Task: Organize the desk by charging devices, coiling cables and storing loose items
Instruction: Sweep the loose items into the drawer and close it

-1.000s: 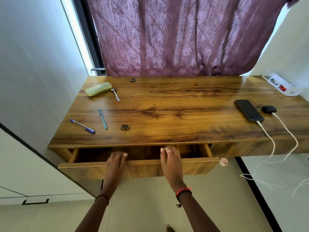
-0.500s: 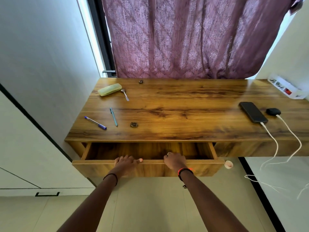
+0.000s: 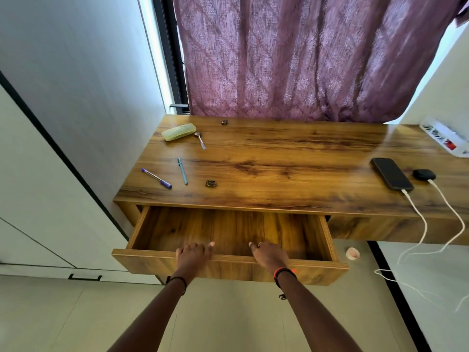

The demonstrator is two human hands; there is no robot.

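Note:
The wooden desk has its drawer pulled well out, and the inside shows only bare wood. My left hand and my right hand both grip the top edge of the drawer front, fingers curled over it. On the desk's left lie a blue pen, a teal pen, a small dark trinket, a green case, a spoon and another small metal piece. At the right a black phone and a black earbud case are plugged into white cables.
A white power strip sits at the desk's far right corner. The cables hang over the front edge and trail on the floor. A small pink cup stands on the floor by the drawer. A purple curtain hangs behind; white cabinets stand left.
The drawer has slid further out toward me with both hands on its front edge. The view has drawn back from the desk.

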